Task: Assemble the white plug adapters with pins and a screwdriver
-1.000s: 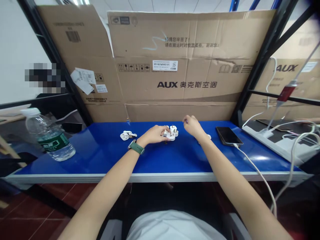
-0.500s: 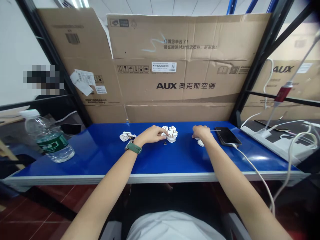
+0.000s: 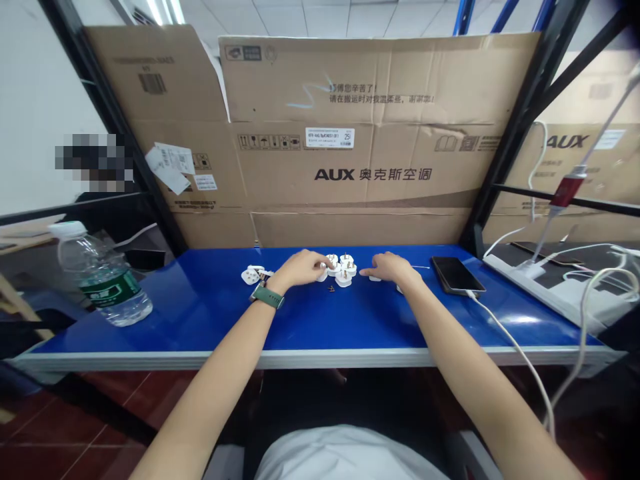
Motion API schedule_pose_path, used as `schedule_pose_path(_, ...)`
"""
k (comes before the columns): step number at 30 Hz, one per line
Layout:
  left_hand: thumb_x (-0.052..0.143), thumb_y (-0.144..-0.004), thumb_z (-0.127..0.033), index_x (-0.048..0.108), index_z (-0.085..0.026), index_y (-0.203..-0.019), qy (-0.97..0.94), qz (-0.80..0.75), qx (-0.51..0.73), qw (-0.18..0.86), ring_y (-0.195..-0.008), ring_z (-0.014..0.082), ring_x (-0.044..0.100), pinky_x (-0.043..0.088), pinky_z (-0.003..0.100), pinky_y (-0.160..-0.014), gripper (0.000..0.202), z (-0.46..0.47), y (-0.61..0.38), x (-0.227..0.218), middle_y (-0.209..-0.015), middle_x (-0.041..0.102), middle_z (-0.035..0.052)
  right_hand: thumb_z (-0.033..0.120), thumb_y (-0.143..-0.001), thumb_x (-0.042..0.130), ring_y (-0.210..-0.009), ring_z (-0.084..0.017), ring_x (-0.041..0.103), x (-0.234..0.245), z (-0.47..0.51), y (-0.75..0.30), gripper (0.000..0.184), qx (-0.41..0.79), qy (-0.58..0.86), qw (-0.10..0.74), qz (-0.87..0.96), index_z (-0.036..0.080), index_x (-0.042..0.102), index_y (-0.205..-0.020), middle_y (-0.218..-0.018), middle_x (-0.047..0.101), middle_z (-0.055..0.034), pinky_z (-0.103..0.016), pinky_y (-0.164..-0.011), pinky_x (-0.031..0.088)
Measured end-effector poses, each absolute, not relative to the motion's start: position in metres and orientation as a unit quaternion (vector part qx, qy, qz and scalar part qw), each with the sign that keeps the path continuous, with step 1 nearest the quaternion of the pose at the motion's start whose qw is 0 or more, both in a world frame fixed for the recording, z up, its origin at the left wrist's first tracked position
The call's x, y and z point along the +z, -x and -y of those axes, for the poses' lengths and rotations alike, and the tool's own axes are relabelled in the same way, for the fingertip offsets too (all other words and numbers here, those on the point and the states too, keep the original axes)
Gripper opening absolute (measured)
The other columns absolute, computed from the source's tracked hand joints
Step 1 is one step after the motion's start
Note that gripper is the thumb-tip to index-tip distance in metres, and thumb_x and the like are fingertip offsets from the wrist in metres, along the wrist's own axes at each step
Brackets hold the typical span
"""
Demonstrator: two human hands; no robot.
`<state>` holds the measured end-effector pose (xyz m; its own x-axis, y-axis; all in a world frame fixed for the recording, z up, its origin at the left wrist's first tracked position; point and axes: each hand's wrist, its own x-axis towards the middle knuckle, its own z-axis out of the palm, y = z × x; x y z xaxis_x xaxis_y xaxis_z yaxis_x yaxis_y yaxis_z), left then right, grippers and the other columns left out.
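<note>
Several white plugs (image 3: 343, 275) with metal pins pointing up stand bunched together near the middle of the blue table. At their left side, my left hand (image 3: 301, 268) has its thumb and fingers closed on a white plug (image 3: 323, 275), partly hidden by the fingers. My right hand (image 3: 391, 266) is just right of the bunch, closed over a white plug piece (image 3: 375, 278) that shows below its fingers. Another white piece (image 3: 399, 289) lies partly hidden by my right wrist. Some small dark parts (image 3: 331, 289) lie in front of the bunch.
To the left lie further white plug parts (image 3: 253, 274). A water bottle (image 3: 107, 283) stands on the left side. On the right are a phone (image 3: 457, 275) with a cable and a white power strip (image 3: 540, 287). A cardboard panel (image 3: 370, 200) closes off the back; a person sits beyond it at far left.
My right hand has moved left toward the bunch, and a white plug piece has come along beneath its fingers. My left hand has shifted slightly left with a plug at its fingertips.
</note>
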<state>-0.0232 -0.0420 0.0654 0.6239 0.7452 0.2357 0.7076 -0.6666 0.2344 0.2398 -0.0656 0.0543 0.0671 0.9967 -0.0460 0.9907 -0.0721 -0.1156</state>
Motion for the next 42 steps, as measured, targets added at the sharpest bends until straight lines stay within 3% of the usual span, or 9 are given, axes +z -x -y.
schedule_pose_path(4,0.050,-0.090,-0.026,0.076,-0.025,-0.113,-0.802,-0.556,0.207,-0.067,-0.099,0.0270,0.065,0.045,0.032,-0.081,0.035,0.027,0.049,0.066,-0.109,0.072,0.0108,0.047,-0.080,0.079,-0.111,-0.035,0.068,0.055,0.069,-0.240,0.051,0.079,0.736,0.004,0.672,0.016,0.069,-0.119,-0.123,0.067,-0.0200,-0.040,-0.084,0.053)
schedule_pose_path(9,0.058,-0.087,-0.040,0.068,-0.023,-0.130,-0.658,-0.750,0.044,-0.042,-0.127,0.0422,0.054,0.041,0.047,-0.097,0.047,0.011,0.085,0.064,-0.138,0.059,0.0203,0.027,-0.088,0.066,-0.113,-0.034,0.066,0.053,0.068,-0.239,0.042,0.045,0.724,0.054,0.686,0.019,0.063,-0.129,-0.124,0.067,-0.0191,-0.037,-0.085,0.052)
schedule_pose_path(14,0.069,-0.079,-0.053,0.070,-0.024,-0.124,-0.616,-0.788,-0.005,0.009,-0.132,0.0446,0.049,0.035,0.052,-0.103,0.054,0.004,0.092,0.065,-0.136,0.062,0.0209,0.009,-0.085,0.055,-0.103,-0.028,0.068,0.052,0.065,-0.240,0.057,0.015,0.708,0.147,0.691,0.022,0.052,-0.141,-0.125,0.063,-0.0185,-0.032,-0.082,0.049)
schedule_pose_path(19,0.081,-0.070,-0.041,0.073,-0.025,-0.114,-0.640,-0.768,-0.008,0.000,-0.133,0.0466,0.049,0.032,0.058,-0.106,0.047,0.004,0.086,0.066,-0.129,0.068,0.0197,0.008,-0.082,0.057,-0.097,-0.027,0.067,0.050,0.062,-0.241,0.055,0.014,0.696,0.193,0.692,0.020,0.054,-0.135,-0.119,0.062,-0.0177,-0.030,-0.080,0.048)
schedule_pose_path(22,0.080,-0.071,-0.037,0.074,-0.024,-0.110,-0.651,-0.759,0.007,-0.003,-0.129,0.0442,0.054,0.035,0.056,-0.106,0.041,0.006,0.084,0.065,-0.125,0.070,0.0181,0.010,-0.083,0.060,-0.099,-0.026,0.065,0.049,0.059,-0.242,0.052,0.018,0.688,0.199,0.698,0.018,0.055,-0.134,-0.116,0.063,-0.0168,-0.029,-0.082,0.046)
schedule_pose_path(28,0.071,-0.082,-0.047,0.074,-0.026,-0.113,-0.679,-0.728,0.090,0.017,-0.116,0.0354,0.066,0.046,0.045,-0.100,0.038,0.003,0.085,0.063,-0.113,0.077,0.0119,0.015,-0.087,0.062,-0.103,-0.028,0.064,0.046,0.052,-0.242,0.044,0.012,0.663,0.224,0.714,0.018,0.059,-0.131,-0.110,0.067,-0.0159,-0.030,-0.084,0.045)
schedule_pose_path(33,0.057,-0.091,-0.023,0.077,-0.021,-0.107,-0.780,-0.589,0.209,0.016,-0.108,0.0243,0.070,0.050,0.030,-0.096,0.026,-0.003,0.085,0.059,-0.115,0.077,0.0080,0.011,-0.092,0.052,-0.106,-0.028,0.065,0.043,0.049,-0.241,0.044,0.022,0.631,0.256,0.732,0.019,0.057,-0.135,-0.114,0.070,-0.0164,-0.030,-0.084,0.046)
schedule_pose_path(36,0.054,-0.091,-0.018,0.076,-0.021,-0.110,-0.801,-0.548,0.240,-0.010,-0.109,0.0240,0.069,0.050,0.031,-0.098,0.029,-0.004,0.085,0.059,-0.117,0.075,0.0079,0.009,-0.092,0.050,-0.105,-0.028,0.066,0.041,0.046,-0.241,0.043,0.019,0.616,0.281,0.736,0.018,0.058,-0.134,-0.114,0.071,-0.0164,-0.031,-0.085,0.047)
schedule_pose_path(42,0.067,-0.086,-0.030,0.074,-0.024,-0.119,-0.760,-0.637,0.130,0.021,-0.118,0.0314,0.066,0.051,0.035,-0.094,0.034,-0.004,0.088,0.053,-0.130,0.070,0.0116,0.006,-0.089,0.050,-0.106,-0.028,0.065,0.040,0.043,-0.240,0.043,0.047,0.569,0.347,0.745,0.017,0.061,-0.129,-0.117,0.072,-0.0153,-0.034,-0.089,0.048)
